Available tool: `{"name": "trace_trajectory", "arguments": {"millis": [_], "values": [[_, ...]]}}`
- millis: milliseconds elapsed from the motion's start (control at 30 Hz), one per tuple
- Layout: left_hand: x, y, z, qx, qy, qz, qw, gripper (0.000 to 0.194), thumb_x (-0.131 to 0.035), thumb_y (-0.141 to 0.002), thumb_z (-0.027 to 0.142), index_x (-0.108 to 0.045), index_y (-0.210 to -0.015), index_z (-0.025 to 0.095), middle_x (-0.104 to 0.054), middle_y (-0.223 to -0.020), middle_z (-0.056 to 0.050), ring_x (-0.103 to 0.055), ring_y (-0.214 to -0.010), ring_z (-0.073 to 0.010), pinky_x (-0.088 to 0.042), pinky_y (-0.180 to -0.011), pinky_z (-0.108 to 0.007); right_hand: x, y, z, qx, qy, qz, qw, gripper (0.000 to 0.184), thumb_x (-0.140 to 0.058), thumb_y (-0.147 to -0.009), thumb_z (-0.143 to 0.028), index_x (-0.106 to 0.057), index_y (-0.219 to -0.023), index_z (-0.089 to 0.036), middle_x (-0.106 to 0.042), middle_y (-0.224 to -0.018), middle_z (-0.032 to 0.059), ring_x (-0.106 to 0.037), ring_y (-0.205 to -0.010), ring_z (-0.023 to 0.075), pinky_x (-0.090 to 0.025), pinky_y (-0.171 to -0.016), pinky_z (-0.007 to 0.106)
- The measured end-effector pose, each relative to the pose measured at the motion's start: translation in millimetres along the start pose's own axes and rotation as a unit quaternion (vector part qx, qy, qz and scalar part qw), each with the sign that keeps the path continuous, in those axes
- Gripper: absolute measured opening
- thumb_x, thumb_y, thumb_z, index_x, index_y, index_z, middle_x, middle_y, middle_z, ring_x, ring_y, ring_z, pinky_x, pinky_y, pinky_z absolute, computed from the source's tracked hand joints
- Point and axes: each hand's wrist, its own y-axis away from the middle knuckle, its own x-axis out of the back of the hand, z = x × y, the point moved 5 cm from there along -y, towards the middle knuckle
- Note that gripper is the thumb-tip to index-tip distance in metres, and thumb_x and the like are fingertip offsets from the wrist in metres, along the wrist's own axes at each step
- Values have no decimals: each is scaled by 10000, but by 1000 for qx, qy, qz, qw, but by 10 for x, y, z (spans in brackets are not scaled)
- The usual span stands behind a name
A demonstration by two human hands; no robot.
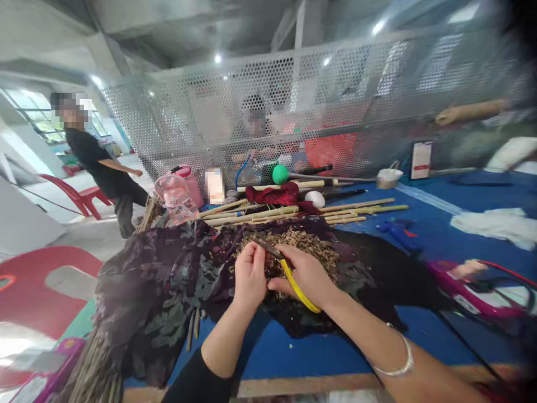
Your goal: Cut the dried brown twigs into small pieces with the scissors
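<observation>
Two hands: the left hand (249,277) has thumb and forefinger pressed together by the tool's tip; whether something small is between them cannot be seen; the right hand (308,277) is wrapped around the yellow-handled tool.
Yellow-handled tool (290,275): slanted, its dark tip towards the left fingertips, above the heap.
Dry brown heap (312,243): on the dark cloth (163,268), middle of the desk (289,358), partly hidden by both hands.
Short sticks (190,331): near the desk's front edge, left of the left forearm.
Stalk bundle (94,361): at the front left corner.
Canes (255,215): just behind the heap, between it and the perforated screen (184,120) along the far edge.
Blue gun-shaped tool (401,237) and white cloth (497,226): towards the right edge.
</observation>
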Motion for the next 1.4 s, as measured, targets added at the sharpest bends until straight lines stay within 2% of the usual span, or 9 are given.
{"name": "trace_trajectory", "arguments": {"millis": [133,300,733,867,1100,1267,1400], "values": [[8,-22,-10,-16,-45,-7,999,258,-416,-870,350,-544,-738,168,-504,-645,22,-439,-604,-107,-359,-569,-213,32,0,-2,6,12,6,1000,601,-676,-667,-508,-505,-1152,-197,-607,-1081,92,-592,-979,245,-468,-830,344],[25,-18,23,-52,-85,-12,995,249,-411,-874,322,-554,-743,165,-511,-658,13,-442,-628,-113,-359,-597,-221,47,-5,-10,16,0,8,1000,539,-680,-674,-486,-531,-1107,-201,-625,-1026,77,-598,-940,234,-468,-806,332],[-11,0,20,-43,1,-14,999,208,-431,-872,310,-563,-802,166,-558,-743,-2,-473,-675,-113,-396,-650,-221,5,-18,-10,1,-25,20,999,531,-709,-656,-470,-563,-1096,-211,-641,-991,72,-607,-861,215,-462,-754,310],[-12,-2,10,-29,12,-13,999,209,-445,-867,321,-563,-790,166,-534,-706,8,-465,-649,-110,-390,-619,-217,8,-14,1,-2,-21,16,1000,533,-704,-655,-484,-557,-1085,-204,-636,-975,73,-601,-862,218,-461,-740,308],[-23,-6,-18,-15,27,-29,999,218,-465,-860,336,-576,-785,164,-530,-696,9,-455,-647,-107,-387,-622,-216,-3,5,-3,5,-11,16,1000,653,-712,-612,-536,-507,-1126,-190,-595,-1014,93,-582,-915,244,-457,-791,353],[-42,18,-7,-20,45,-35,998,221,-454,-867,337,-581,-807,166,-556,-737,-4,-472,-672,-113,-394,-631,-219,-27,9,-5,11,-60,23,998,663,-706,-613,-558,-507,-1126,-189,-591,-1009,89,-581,-887,227,-456,-783,328],[-41,25,21,-28,38,-30,998,221,-445,-871,332,-575,-807,165,-549,-734,-2,-465,-665,-110,-388,-626,-217,-46,7,-18,24,-89,21,995,646,-697,-633,-553,-522,-1140,-193,-598,-1048,88,-577,-939,223,-445,-821,311]]}}
